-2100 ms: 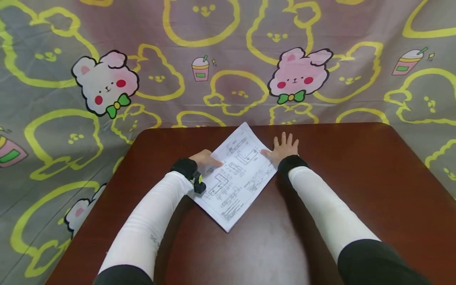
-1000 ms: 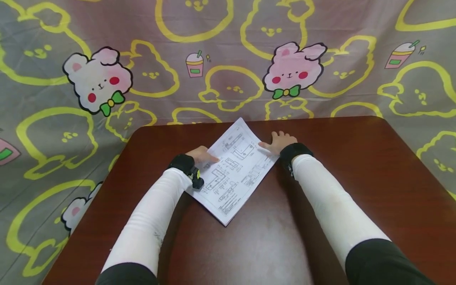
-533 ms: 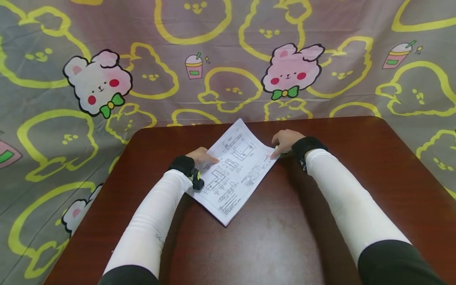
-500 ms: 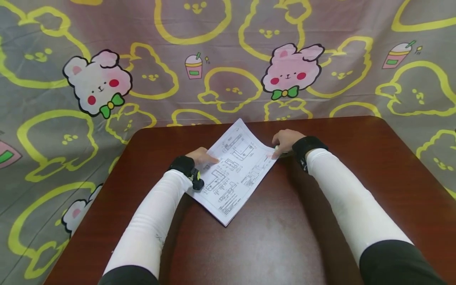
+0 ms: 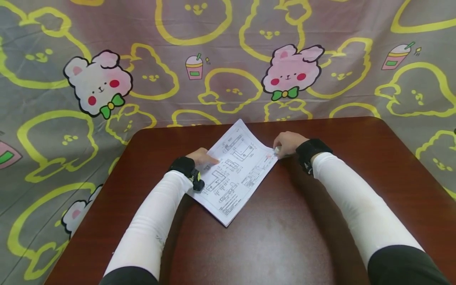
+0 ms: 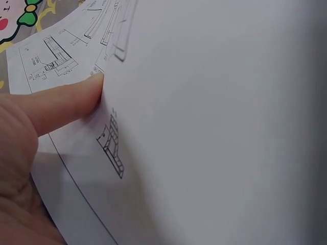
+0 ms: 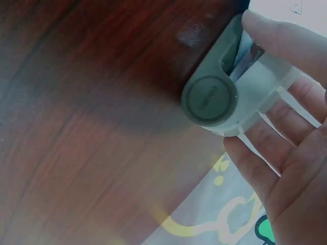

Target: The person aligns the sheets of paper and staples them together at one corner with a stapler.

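Note:
A stack of paper sheets [image 5: 238, 174] printed with technical drawings lies slantwise on the table. My left hand [image 5: 203, 157] pinches its left edge, thumb on top, the other fingers hidden beneath. In the left wrist view, the thumb of my left hand [image 6: 56, 109] presses against a bulging sheet. At the stack's right corner, my right hand [image 5: 289, 143] grips a small stapler-like tool [image 7: 210, 99], grey-green and whitish with a round pivot cap. The thumb lies on one side of it and curled fingers on the other. Whether paper sits between its arms, I cannot tell.
The brown wooden table [image 5: 270, 245] reaches back to a hanging cloth [image 5: 228, 59] with yellow outlines and cartoon bunnies. The stack's far corner lies close to the table's back edge. Black straps [image 5: 313, 152] sit on both wrists.
My right hand, earlier spread beside the paper's right edge, has curled its fingers and shifted slightly right, with the tool now showing in it. The left hand keeps its place.

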Demonstrator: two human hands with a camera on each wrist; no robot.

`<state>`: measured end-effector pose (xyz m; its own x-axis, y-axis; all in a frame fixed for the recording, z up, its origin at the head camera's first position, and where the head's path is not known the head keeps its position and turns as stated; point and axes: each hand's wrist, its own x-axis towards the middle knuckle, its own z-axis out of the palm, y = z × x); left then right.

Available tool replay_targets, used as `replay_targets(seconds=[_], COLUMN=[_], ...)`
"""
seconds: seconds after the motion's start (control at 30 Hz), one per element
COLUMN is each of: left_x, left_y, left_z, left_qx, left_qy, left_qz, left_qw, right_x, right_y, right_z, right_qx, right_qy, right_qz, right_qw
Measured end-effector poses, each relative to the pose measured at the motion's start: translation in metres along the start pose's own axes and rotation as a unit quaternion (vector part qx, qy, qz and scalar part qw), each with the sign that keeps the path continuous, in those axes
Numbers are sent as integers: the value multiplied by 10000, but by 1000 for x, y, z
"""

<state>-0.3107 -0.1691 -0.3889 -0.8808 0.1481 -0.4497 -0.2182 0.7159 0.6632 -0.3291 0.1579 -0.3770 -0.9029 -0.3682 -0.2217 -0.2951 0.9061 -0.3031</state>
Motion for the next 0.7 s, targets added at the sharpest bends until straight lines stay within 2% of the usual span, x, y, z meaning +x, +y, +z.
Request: replay_targets(seconds=[0.2, 0.4, 0.7], left_x=[-1, 3, 7], left_y=[1, -3, -4], left_z=[0, -1, 0], left_qx=[-24, 316, 421], left_qy=[6, 61, 93], left_qz=[-43, -56, -84], left_qw=[10000, 9995, 9990], right_x=[-4, -6, -12], right_y=[5, 7, 26], right_z=[3, 2, 0], right_qx=[139, 170, 103], right_qy=[158, 174, 235], right_qz=[-120, -89, -45], right_qw=[9997, 9997, 9997])
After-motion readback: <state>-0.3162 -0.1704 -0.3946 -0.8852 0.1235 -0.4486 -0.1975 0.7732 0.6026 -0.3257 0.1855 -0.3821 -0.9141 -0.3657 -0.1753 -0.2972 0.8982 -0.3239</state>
